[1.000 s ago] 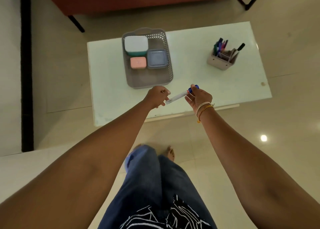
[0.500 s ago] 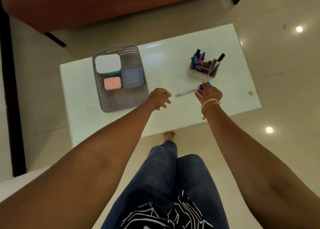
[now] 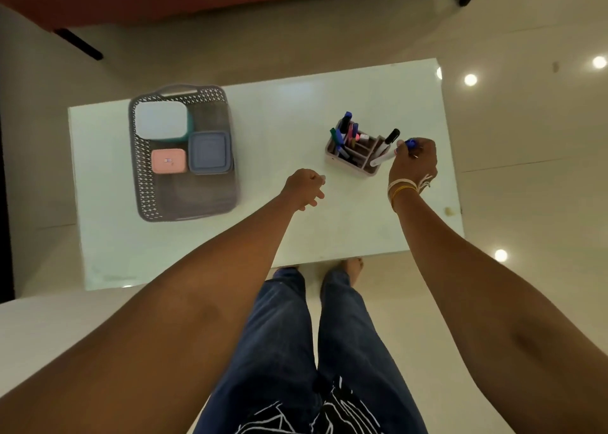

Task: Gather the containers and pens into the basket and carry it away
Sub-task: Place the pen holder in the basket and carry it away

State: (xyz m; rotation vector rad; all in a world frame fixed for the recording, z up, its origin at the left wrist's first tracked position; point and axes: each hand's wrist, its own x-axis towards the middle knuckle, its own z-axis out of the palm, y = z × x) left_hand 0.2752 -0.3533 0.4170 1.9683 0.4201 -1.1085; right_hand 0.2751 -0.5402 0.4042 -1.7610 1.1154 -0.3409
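Observation:
A grey perforated basket [image 3: 148, 200] stands on the left of the white table [image 3: 279, 121]. In it lie a white-lidded teal container [image 3: 161, 119], a blue container [image 3: 209, 152] and a small pink container [image 3: 168, 161]. To the right stands a pen holder [image 3: 353, 165] with several pens. My right hand [image 3: 415, 160] pinches a white marker with a blue cap [image 3: 383, 159] by its cap end, its tip over the holder's right side. My left hand [image 3: 304, 188] hovers over the table, fingers loosely curled, holding nothing.
A red sofa on black legs [image 3: 79, 43] stands beyond the table. The glossy floor [image 3: 526, 137] lies to the right. My legs and bare feet [image 3: 352, 267] are at the table's near edge.
My right hand carried the marker rightward and away to the pen holder. My left hand let go of the marker's other end and stayed near the table's middle.

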